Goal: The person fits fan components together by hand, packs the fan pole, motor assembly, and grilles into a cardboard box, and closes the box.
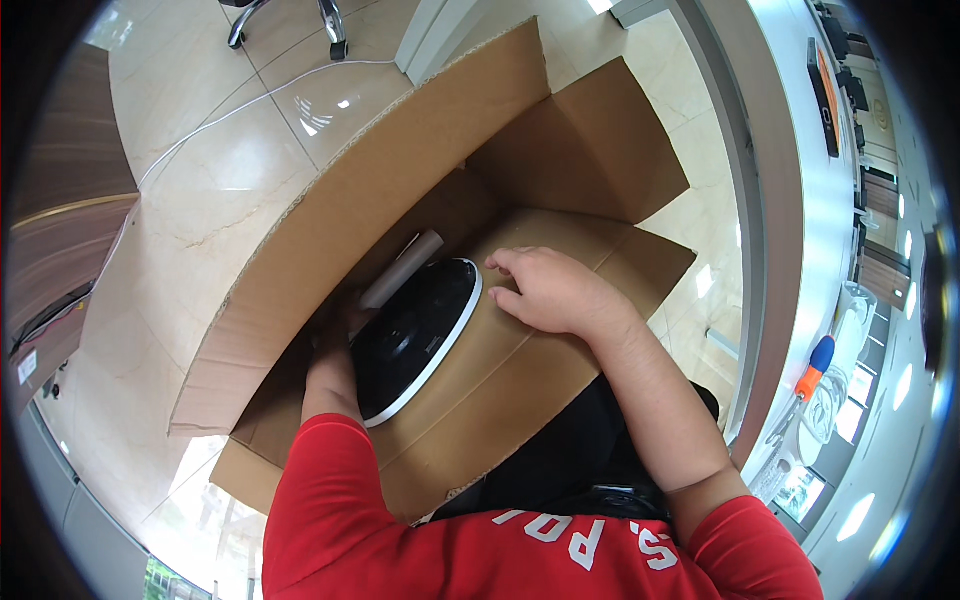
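A large open cardboard box lies tilted in front of me, its flaps spread. Inside rests a glossy black oval piece with a white rim, and a pale cylinder lies along its far side. My left hand reaches deep into the box beside the black piece's left edge. Shadow hides its fingers, so what they touch does not show. Just right of the white rim, my right hand hovers over or rests on the cardboard. Its thumb and fingers are apart, with nothing between them.
A white cable runs across the tiled floor. Chair legs stand at the back. A long table curves along the right, carrying an orange-and-blue handled tool. Dark wooden furniture is at the left.
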Demonstrator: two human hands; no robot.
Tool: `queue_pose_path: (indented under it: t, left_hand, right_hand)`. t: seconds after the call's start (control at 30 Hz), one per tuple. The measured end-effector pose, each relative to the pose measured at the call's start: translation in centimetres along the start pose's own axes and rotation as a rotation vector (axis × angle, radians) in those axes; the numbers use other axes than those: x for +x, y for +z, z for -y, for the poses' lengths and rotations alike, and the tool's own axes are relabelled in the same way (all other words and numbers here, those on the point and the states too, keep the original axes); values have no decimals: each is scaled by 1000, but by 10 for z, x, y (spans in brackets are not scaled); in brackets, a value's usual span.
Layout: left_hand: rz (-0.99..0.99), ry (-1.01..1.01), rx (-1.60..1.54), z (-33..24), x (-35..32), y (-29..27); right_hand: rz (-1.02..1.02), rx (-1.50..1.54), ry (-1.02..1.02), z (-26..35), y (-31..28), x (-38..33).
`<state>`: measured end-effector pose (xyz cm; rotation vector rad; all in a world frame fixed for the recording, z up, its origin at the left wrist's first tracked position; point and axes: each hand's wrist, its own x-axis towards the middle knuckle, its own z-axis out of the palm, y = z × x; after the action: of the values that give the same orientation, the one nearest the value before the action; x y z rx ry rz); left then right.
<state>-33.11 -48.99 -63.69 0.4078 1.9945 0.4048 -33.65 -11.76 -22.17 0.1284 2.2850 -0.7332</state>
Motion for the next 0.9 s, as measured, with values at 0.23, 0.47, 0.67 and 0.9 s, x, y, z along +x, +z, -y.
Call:
queue_pose_path:
  t: [0.23,0.47,0.67,0.9]
  left_hand:
    - [9,-94,-122,-45,-2,11]
    - [-107,57,-250,-29,19,29]
    - [-9,-28,-120,-36,29,17]
    - [-110,-35,-118,-64,15,2]
  right_hand:
    - [38,-18,68,-10,-1,-5]
    - [22,-4,41,-3,0,-3]
    - [26,17,31,-2,2,-1]
    - [-7,27,7,-14,6,1]
